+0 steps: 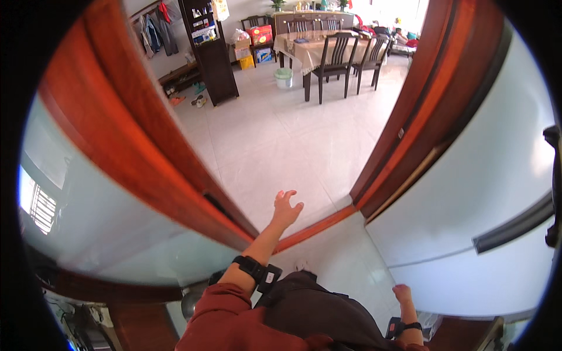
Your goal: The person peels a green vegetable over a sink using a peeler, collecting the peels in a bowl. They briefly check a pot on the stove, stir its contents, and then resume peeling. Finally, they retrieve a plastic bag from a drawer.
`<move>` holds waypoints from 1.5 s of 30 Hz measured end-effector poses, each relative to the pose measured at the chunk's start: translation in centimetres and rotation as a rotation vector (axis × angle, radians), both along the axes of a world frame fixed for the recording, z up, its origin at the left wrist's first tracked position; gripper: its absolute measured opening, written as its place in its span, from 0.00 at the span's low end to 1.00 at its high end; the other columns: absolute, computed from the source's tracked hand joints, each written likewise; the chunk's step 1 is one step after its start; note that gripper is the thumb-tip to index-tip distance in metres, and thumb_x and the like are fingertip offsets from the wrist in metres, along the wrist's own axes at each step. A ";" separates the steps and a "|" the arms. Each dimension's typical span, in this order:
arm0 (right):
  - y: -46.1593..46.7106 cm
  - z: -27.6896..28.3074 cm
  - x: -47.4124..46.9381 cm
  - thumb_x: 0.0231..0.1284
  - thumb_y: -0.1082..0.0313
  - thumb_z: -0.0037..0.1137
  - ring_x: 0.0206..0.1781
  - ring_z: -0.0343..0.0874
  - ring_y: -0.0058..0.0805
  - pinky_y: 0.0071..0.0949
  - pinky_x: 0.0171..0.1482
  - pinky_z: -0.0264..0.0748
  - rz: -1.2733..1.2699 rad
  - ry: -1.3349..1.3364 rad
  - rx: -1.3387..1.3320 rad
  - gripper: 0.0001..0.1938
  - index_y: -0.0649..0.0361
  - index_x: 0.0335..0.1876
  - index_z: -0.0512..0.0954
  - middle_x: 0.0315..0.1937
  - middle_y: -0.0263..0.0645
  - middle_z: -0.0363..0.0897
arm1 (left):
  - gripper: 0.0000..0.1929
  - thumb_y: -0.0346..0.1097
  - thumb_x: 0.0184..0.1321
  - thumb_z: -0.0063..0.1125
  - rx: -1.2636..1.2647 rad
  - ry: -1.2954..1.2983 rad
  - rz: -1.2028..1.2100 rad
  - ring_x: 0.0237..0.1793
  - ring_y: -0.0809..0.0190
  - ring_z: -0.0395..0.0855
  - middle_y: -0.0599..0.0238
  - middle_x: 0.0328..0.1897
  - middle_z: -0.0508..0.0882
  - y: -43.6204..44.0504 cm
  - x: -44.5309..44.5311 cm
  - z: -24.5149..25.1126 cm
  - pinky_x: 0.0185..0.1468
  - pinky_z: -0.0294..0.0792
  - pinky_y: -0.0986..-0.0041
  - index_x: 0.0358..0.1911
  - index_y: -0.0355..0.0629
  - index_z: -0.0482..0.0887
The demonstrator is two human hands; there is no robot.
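My left hand reaches ahead over the wooden door sill, with its fingers spread and curved and nothing in them. It is nearest to the left side of the reddish-brown wooden door frame, apart from it. Low by my side, my right hand has its fingers curled in, and no object shows in it. Beside it stands a pale panel with a dark handle, which looks like a refrigerator. Black strapped devices sit on my left forearm and right forearm.
Beyond the doorway, a tiled floor leads to a dining table with a cloth and dark wooden chairs. A lidless-looking white bin stands before it. Left are a dark shelf unit, shoes and hanging clothes.
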State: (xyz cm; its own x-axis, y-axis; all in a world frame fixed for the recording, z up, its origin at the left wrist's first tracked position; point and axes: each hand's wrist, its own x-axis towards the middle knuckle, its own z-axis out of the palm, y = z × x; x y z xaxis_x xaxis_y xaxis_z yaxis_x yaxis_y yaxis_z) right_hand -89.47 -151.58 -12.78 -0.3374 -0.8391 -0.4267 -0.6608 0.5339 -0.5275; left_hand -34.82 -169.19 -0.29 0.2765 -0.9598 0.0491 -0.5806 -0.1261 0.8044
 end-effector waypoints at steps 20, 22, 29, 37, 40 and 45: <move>-61.3 -0.3 19.4 0.51 0.67 0.58 0.26 0.77 0.29 0.28 0.32 0.75 0.710 0.010 0.160 0.08 0.62 0.33 0.80 0.25 0.38 0.80 | 0.25 0.43 0.49 0.65 -0.067 0.203 0.970 0.63 0.48 0.65 0.48 0.57 0.73 -19.2 24.9 -4.6 0.63 0.63 0.59 0.50 0.41 0.76; -68.7 0.2 27.3 0.50 0.66 0.57 0.29 0.80 0.32 0.31 0.36 0.76 0.834 0.110 0.077 0.09 0.62 0.34 0.81 0.27 0.42 0.81 | 0.25 0.44 0.48 0.66 -0.081 0.180 1.179 0.62 0.49 0.66 0.49 0.57 0.73 -15.0 28.3 -5.4 0.63 0.62 0.61 0.50 0.42 0.77; -79.7 1.1 56.6 0.51 0.64 0.58 0.36 0.81 0.37 0.34 0.42 0.76 1.192 0.017 -0.146 0.11 0.61 0.37 0.80 0.31 0.44 0.82 | 0.23 0.39 0.47 0.65 -0.108 0.072 1.665 0.53 0.51 0.76 0.49 0.50 0.80 -3.3 39.1 -10.4 0.59 0.67 0.66 0.46 0.32 0.79; -82.9 2.3 78.1 0.46 0.61 0.59 0.40 0.82 0.41 0.36 0.46 0.77 1.404 0.295 -0.012 0.13 0.61 0.35 0.82 0.32 0.46 0.83 | 0.22 0.40 0.47 0.65 -0.211 0.404 1.828 0.47 0.49 0.79 0.50 0.44 0.82 -0.9 53.4 -8.7 0.53 0.70 0.65 0.43 0.33 0.80; -86.3 -0.1 84.2 0.47 0.59 0.58 0.41 0.82 0.41 0.37 0.46 0.77 1.462 0.416 0.055 0.13 0.61 0.34 0.82 0.33 0.46 0.83 | 0.23 0.41 0.48 0.65 -0.211 0.221 1.833 0.52 0.50 0.76 0.49 0.49 0.80 -1.3 58.6 -7.7 0.56 0.68 0.65 0.47 0.36 0.79; -92.7 -6.5 98.6 0.51 0.54 0.52 0.41 0.81 0.45 0.39 0.46 0.77 1.698 0.627 0.068 0.16 0.60 0.30 0.82 0.34 0.48 0.82 | 0.22 0.40 0.49 0.64 -0.179 0.114 1.968 0.54 0.49 0.74 0.48 0.50 0.79 0.5 66.9 -7.5 0.58 0.66 0.65 0.47 0.38 0.79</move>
State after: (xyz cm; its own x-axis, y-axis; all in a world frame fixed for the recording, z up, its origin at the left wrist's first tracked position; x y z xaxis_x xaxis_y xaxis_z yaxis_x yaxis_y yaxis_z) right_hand 9.16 -244.28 -19.29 0.6678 -0.3932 -0.6320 -0.5217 -0.8529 -0.0206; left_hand 32.08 -168.65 -7.82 0.7726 0.6349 0.0017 0.2815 -0.3449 0.8954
